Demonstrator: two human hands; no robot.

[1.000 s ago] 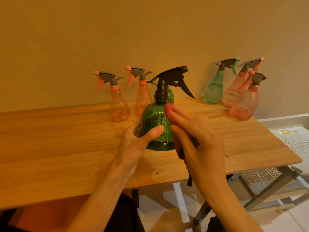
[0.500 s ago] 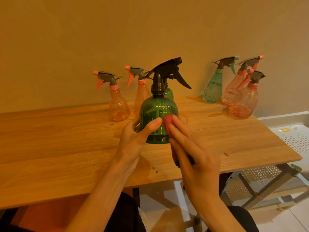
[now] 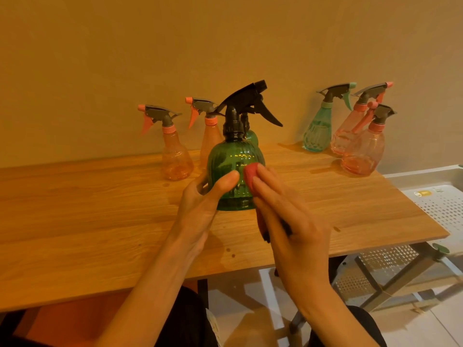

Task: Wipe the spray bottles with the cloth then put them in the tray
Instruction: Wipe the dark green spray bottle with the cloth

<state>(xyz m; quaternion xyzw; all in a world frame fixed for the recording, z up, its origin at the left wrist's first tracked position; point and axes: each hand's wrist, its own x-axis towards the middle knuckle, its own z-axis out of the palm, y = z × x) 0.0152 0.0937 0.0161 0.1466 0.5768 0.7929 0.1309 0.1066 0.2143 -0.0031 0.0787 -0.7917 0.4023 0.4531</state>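
Bottles stand along the back of the long wooden tabletop [image 3: 75,221]: at the left, two clear orange plastic spray bottles with grey heads and orange triggers, the first [image 3: 175,156] apart from the wall, the second [image 3: 209,136] partly hidden behind the bottle in hand. Just right of them the left hand [image 3: 203,204] grips a dark green ribbed plastic spray bottle with a black trigger head [image 3: 235,169], thumb across the front and the other fingers curled round the far side; it is upright, and I cannot tell whether its base rests on the wood or is just lifted. A second green bottle peeks out right behind its neck.

The right hand [image 3: 290,221] lies against the bottle's right flank with straight fingers, pressing a red cloth [image 3: 249,172] to the glossy wall; more cloth trails under the palm.

Farther right stand a teal spray bottle [image 3: 318,131] and two pink ones [image 3: 347,136] [image 3: 364,151], close together. Beyond the table's right edge sits a white perforated plastic tray [image 3: 441,206], lower than the tabletop.

The wiping step looks to be in hand, on this one bottle. Next, I judge, the left hand should turn the bottle so the cloth reaches the unwiped side and the trigger head, then carry it right, over the edge, down into the tray.
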